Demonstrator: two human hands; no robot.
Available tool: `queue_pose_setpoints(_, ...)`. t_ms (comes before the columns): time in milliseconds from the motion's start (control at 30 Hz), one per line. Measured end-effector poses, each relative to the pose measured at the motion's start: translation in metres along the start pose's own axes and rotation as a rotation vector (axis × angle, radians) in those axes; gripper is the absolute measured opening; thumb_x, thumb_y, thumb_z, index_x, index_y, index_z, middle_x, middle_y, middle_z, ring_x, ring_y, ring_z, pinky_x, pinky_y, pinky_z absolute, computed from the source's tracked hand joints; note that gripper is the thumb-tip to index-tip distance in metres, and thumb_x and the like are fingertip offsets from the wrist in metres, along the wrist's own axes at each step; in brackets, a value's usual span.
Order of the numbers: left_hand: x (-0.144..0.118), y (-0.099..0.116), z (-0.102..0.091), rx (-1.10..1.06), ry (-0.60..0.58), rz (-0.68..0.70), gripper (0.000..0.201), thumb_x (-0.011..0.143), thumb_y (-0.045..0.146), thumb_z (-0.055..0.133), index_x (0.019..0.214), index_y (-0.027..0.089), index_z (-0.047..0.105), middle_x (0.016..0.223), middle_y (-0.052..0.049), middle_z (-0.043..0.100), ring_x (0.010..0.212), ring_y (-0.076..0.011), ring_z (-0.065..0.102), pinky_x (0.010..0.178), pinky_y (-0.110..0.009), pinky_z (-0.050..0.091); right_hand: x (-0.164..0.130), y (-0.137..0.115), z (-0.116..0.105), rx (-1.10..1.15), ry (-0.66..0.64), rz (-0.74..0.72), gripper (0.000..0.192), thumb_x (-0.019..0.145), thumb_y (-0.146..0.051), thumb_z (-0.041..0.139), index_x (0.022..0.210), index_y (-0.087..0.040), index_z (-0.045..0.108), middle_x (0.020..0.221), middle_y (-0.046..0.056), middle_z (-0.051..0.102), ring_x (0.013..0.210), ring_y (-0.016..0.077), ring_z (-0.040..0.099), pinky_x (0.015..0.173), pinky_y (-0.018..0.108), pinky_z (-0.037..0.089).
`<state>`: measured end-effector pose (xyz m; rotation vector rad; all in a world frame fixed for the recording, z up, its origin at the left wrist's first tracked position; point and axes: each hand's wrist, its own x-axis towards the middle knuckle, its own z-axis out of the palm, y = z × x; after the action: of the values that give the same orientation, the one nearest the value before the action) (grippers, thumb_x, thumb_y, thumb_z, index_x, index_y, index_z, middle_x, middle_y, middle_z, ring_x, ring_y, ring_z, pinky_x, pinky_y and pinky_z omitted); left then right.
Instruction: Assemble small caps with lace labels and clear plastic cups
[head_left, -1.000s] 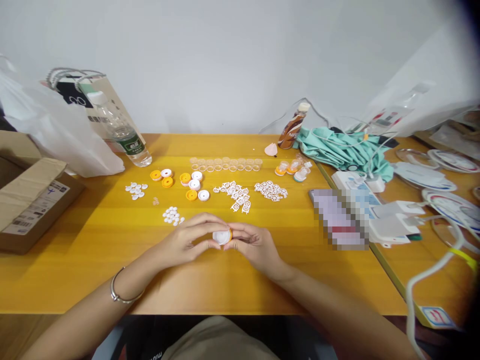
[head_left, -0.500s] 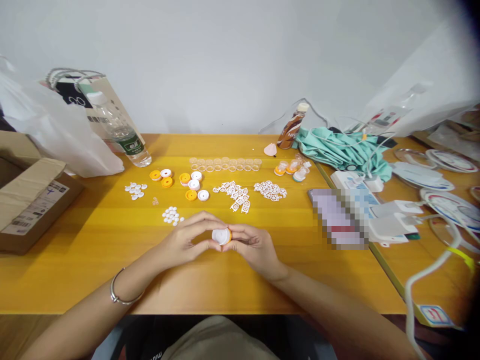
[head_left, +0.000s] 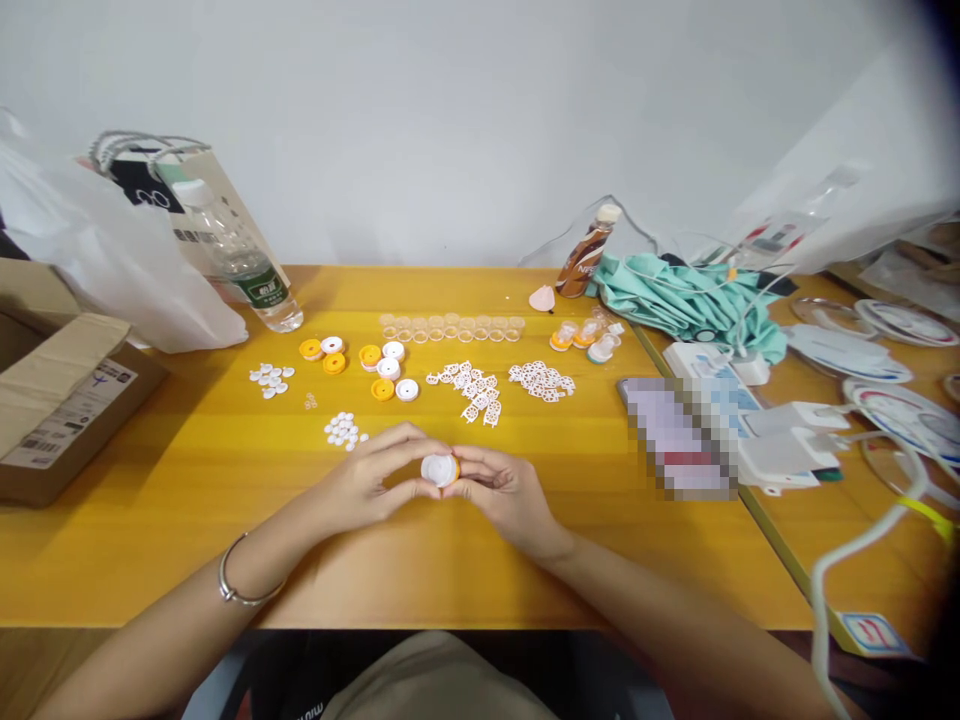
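Between my two hands, above the near middle of the table, is a small round cap [head_left: 438, 470], white on the face turned to me with an orange edge on its right. My left hand [head_left: 386, 478] pinches its left side between thumb and fingers. From the right, my right hand [head_left: 504, 492] grips the orange edge the same way. Just beyond my left hand lies a cluster of small white discs [head_left: 343, 430]. Farther off are loose orange and white caps [head_left: 388, 370], white openwork pieces [head_left: 480, 390] and a double row of clear cups [head_left: 451, 328].
A cardboard box [head_left: 71, 400] and a water bottle [head_left: 259, 285] stand on the left. At right lie a phone [head_left: 667, 435], a power strip [head_left: 720, 400] and a folded green umbrella [head_left: 690, 300]. Behind are a brown drink bottle [head_left: 589, 255] and several assembled orange-and-clear pieces [head_left: 585, 335].
The cap has turned slightly and shifted a little left between my fingers, so less of its orange edge shows. Both hands keep hold of it; the things on the table stay put.
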<state>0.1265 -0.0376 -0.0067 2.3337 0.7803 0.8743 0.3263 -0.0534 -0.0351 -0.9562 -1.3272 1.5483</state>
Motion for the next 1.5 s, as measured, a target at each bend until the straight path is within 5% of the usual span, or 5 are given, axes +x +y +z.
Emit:
queue_pose_setpoints(300, 0.001, 0.005, -0.004, 0.009, -0.040, 0.028, 0.034, 0.086, 0.018, 0.056, 0.120, 0.021, 0.054, 0.110, -0.010, 0.057, 0.101, -0.0180, 0.056, 0.085, -0.032, 0.049, 0.002, 0.003, -0.003, -0.030, -0.038, -0.029, 0.028, 0.068, -0.028, 0.072, 0.095, -0.023, 0.069, 0.085, -0.001, 0.075, 0.082, 0.0173, 0.069, 0.082, 0.030, 0.053)
queue_pose_setpoints(800, -0.001, 0.006, -0.001, 0.062, -0.056, 0.017, 0.035, 0.085, 0.017, 0.057, 0.119, 0.019, 0.055, 0.097, -0.008, 0.059, 0.088, -0.0159, 0.057, 0.076, -0.029, 0.048, 0.000, 0.002, -0.004, -0.167, -0.026, 0.004, 0.026, 0.069, -0.022, 0.071, 0.095, -0.024, 0.070, 0.080, -0.003, 0.075, 0.078, 0.0170, 0.069, 0.078, 0.026, 0.053)
queue_pose_setpoints(1033, -0.002, 0.003, -0.005, -0.041, -0.113, 0.004, 0.036, 0.084, 0.015, 0.058, 0.120, 0.021, 0.054, 0.106, -0.010, 0.058, 0.096, -0.0162, 0.056, 0.083, -0.030, 0.047, 0.000, 0.001, -0.002, -0.035, -0.083, 0.017, 0.027, 0.067, -0.023, 0.073, 0.094, -0.023, 0.070, 0.082, -0.003, 0.075, 0.082, 0.0181, 0.069, 0.079, 0.027, 0.054)
queue_pose_setpoints(1300, 0.000, 0.004, -0.007, -0.132, 0.056, -0.040, 0.034, 0.080, 0.020, 0.064, 0.113, 0.020, 0.058, 0.102, -0.009, 0.060, 0.094, -0.0184, 0.057, 0.083, -0.035, 0.049, 0.000, -0.003, -0.001, 0.096, 0.011, 0.066, 0.034, 0.061, -0.026, 0.077, 0.093, -0.023, 0.068, 0.079, -0.001, 0.075, 0.077, 0.0182, 0.071, 0.081, 0.033, 0.055)
queue_pose_setpoints(1500, 0.002, 0.005, -0.013, -0.423, 0.175, -0.120, 0.032, 0.081, 0.015, 0.061, 0.113, 0.018, 0.057, 0.110, -0.011, 0.058, 0.105, -0.0185, 0.056, 0.091, -0.034, 0.049, 0.001, -0.018, -0.005, 0.137, 0.037, 0.082, 0.034, 0.060, -0.021, 0.077, 0.092, -0.024, 0.068, 0.079, -0.003, 0.075, 0.077, 0.0170, 0.071, 0.081, 0.034, 0.057)
